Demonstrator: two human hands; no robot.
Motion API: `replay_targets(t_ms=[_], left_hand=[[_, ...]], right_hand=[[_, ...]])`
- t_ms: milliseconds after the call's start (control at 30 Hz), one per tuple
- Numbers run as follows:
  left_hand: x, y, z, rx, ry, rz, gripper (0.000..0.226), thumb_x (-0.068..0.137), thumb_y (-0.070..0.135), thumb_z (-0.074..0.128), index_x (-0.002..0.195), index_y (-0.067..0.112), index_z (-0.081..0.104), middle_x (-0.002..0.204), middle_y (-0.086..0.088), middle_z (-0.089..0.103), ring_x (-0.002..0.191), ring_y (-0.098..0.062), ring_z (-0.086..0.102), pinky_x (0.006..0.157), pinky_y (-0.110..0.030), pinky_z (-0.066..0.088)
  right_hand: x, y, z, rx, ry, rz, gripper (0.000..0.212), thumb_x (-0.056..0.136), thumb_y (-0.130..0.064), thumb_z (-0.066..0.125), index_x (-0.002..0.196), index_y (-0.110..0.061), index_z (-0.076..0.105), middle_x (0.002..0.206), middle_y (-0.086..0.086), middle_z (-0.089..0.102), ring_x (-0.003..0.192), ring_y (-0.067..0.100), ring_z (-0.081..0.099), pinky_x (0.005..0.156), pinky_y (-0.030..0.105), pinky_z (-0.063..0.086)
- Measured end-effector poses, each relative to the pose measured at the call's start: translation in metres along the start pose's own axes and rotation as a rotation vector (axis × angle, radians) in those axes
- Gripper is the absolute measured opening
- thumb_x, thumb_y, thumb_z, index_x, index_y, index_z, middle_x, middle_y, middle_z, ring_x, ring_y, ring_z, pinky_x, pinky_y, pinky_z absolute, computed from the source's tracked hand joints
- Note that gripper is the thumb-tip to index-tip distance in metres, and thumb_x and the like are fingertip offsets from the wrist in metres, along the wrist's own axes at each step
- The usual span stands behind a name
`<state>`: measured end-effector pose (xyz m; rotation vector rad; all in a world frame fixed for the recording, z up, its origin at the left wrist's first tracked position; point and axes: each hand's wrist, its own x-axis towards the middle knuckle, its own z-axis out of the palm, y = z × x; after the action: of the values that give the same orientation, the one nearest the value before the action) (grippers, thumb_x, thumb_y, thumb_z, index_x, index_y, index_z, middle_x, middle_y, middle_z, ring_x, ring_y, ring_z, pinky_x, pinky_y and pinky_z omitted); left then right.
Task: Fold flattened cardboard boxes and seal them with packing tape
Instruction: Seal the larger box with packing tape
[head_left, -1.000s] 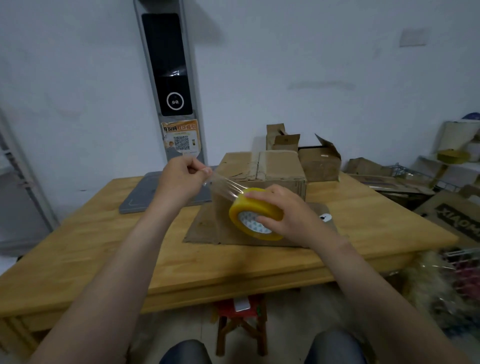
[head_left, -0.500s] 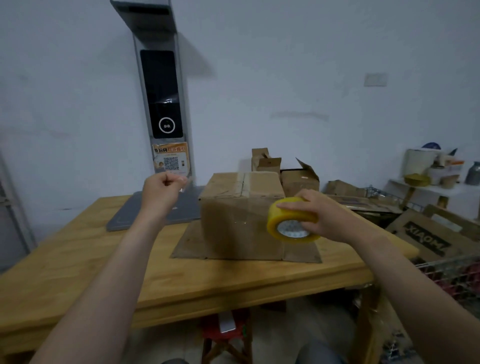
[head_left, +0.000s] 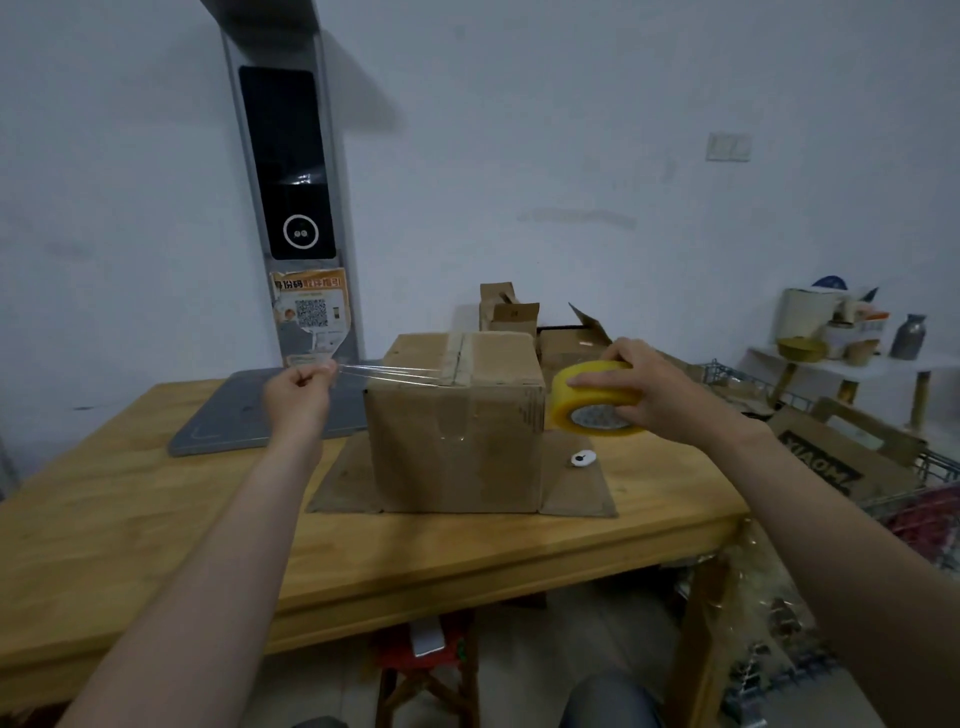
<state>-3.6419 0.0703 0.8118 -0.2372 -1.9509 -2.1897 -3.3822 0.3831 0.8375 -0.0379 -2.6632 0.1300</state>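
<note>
box (head_left: 457, 436): closed, stood on a flat cardboard sheet (head_left: 576, 488) at the middle of the tabletop (head_left: 156, 493).
tape roll (head_left: 592, 397): yellow, held in the air just beside the box's upper right edge.
right hand (head_left: 654, 384): grip clamped on the tape roll, fingers laid over its rim.
left hand (head_left: 298, 395): grip pinched together on the end of the tape strip (head_left: 389, 373), left of the box.
tape strip: clear, stretched from the left hand over the box's top.
white disc (head_left: 582, 458): laid on the cardboard sheet, right of the box.
</note>
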Motion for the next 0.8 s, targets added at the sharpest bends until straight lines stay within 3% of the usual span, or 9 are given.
replay_targets(t_ms=[167, 333, 467, 600, 800], left_hand=[[0.006, -0.019, 0.016, 0.037, -0.003, -0.002, 0.008, 0.097, 0.023, 0.070, 0.094, 0.017, 0.072, 0.084, 0.010, 0.066, 0.087, -0.011, 0.060, 0.087, -0.032, 0.046], [0.025, -0.026, 0.020, 0.042, 0.034, 0.016, 0.009, 0.097, 0.026, 0.070, 0.097, 0.017, 0.072, 0.091, 0.003, 0.069, 0.094, -0.016, 0.061, 0.085, -0.032, 0.044], [0.029, -0.033, 0.018, 0.061, 0.025, 0.037, 0.009, 0.095, 0.026, 0.071, 0.098, 0.018, 0.073, 0.091, 0.005, 0.070, 0.094, -0.014, 0.062, 0.084, -0.030, 0.044], [0.032, -0.041, 0.020, 0.049, 0.033, 0.007, 0.011, 0.094, 0.027, 0.073, 0.100, 0.018, 0.075, 0.095, 0.004, 0.071, 0.095, -0.014, 0.062, 0.087, -0.032, 0.046], [0.038, -0.054, 0.020, 0.041, 0.005, -0.018, 0.012, 0.093, 0.033, 0.074, 0.099, 0.023, 0.076, 0.093, 0.016, 0.070, 0.091, -0.011, 0.062, 0.094, -0.046, 0.053]], right_hand=[[0.016, 0.014, -0.007, -0.128, -0.024, -0.020, 0.053, 0.093, -0.016, 0.072, 0.132, -0.050, 0.061, 0.129, 0.005, 0.041, 0.114, 0.020, 0.042, 0.096, 0.031, 0.042], [0.038, 0.014, 0.011, -0.201, -0.060, -0.024, 0.052, 0.094, -0.024, 0.070, 0.133, -0.055, 0.055, 0.126, 0.004, 0.040, 0.114, 0.021, 0.041, 0.099, 0.039, 0.045], [0.048, 0.014, 0.020, -0.256, -0.021, -0.023, 0.052, 0.091, -0.019, 0.074, 0.131, -0.051, 0.060, 0.121, 0.007, 0.045, 0.111, 0.024, 0.042, 0.095, 0.045, 0.046], [0.054, 0.009, 0.024, -0.303, -0.022, -0.008, 0.055, 0.091, -0.018, 0.074, 0.131, -0.051, 0.060, 0.127, 0.010, 0.046, 0.116, 0.027, 0.041, 0.097, 0.043, 0.045], [0.058, 0.018, 0.035, -0.305, -0.042, 0.003, 0.064, 0.088, -0.017, 0.075, 0.132, -0.059, 0.054, 0.117, 0.003, 0.046, 0.105, 0.019, 0.039, 0.089, 0.040, 0.048]])
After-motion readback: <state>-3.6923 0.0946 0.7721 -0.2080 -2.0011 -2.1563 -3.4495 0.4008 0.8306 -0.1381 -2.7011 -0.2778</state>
